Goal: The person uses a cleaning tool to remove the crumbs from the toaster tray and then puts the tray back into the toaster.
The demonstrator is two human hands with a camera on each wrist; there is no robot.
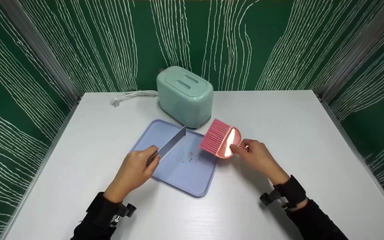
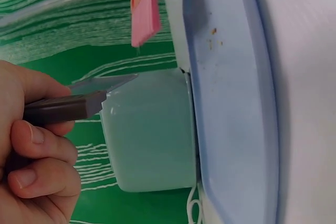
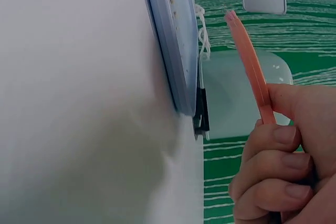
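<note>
My left hand [image 1: 138,166] grips the dark handle [image 2: 63,107] of a knife [image 1: 173,141] with a broad metal blade, held above a blue tray [image 1: 175,180]. In my right hand [image 1: 257,156] is a pink brush [image 1: 217,136] with an orange-pink head, its bristles pointing left over the tray's right edge. The right wrist view shows the brush [image 3: 249,61] edge-on, thumb and curled fingers on its handle. Small brown crumbs [image 1: 191,156] lie on the tray between knife and brush. Both tools look raised off the tray.
A mint-green toaster [image 1: 185,96] stands just behind the tray, a lid over its top. Its white cord and plug [image 1: 115,101] lie to the left on the white table [image 1: 262,206]. Green walls with white lines [image 1: 272,43] enclose the back and sides.
</note>
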